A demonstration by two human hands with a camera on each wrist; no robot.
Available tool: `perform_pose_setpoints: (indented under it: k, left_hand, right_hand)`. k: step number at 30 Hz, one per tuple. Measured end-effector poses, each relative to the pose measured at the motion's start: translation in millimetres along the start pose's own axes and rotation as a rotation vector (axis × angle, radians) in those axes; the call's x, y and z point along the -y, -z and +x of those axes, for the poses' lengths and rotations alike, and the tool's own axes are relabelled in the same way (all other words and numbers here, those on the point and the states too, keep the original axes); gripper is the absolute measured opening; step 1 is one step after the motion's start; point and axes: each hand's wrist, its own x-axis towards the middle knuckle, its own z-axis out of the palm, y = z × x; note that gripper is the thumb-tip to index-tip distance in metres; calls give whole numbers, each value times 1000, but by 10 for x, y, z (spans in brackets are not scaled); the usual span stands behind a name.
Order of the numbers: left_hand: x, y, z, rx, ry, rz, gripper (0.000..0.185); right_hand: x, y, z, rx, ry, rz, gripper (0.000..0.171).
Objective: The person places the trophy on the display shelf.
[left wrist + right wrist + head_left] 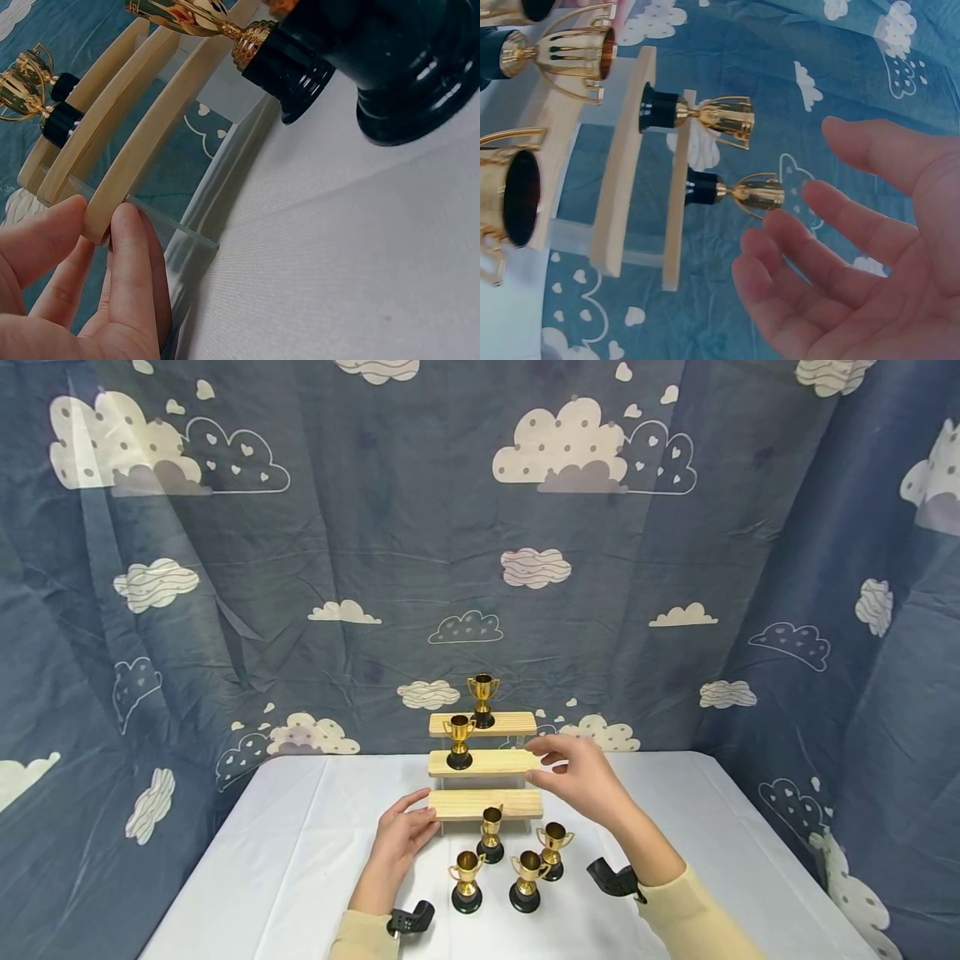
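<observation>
A three-step wooden stand (485, 803) sits mid-table. One gold trophy with a black base (483, 699) is on its top step and another (459, 742) on the middle step. My left hand (418, 815) pinches the left end of the bottom step (142, 150) between thumb and fingers (131, 255). Beside the right end of the middle step hovers my right hand (543, 760), open-palmed (795, 202) and holding nothing. Several more trophies (527, 881) stand on the table before the stand, one (491, 835) close under the bottom step.
A white cloth covers the table (285, 860). A blue cloud-print curtain (375, 568) hangs behind and at both sides. In the right wrist view both shelved trophies (724, 116) appear sideways against the curtain. Black wrist mounts (615, 878) sit at my cuffs.
</observation>
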Motion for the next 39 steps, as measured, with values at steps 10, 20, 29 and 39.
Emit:
perform_pose_setpoints:
  k: [10,20,29,39]
  left_hand:
    - [6,-2,16,-4,-1,2,54]
    - [16,11,23,-3,3,-9,54]
    - [10,8,37,-10,12,-7,54]
    - [3,5,19,-5,8,-3,56]
  right_hand:
    - [-121,-51,-164,52,-33,7,37]
    - [-288,-88,-290,87,-40,-10,32]
    - [-417,-174,-394,118,-72,-24,35]
    - [-526,-242,-493,137,-62,-7,36]
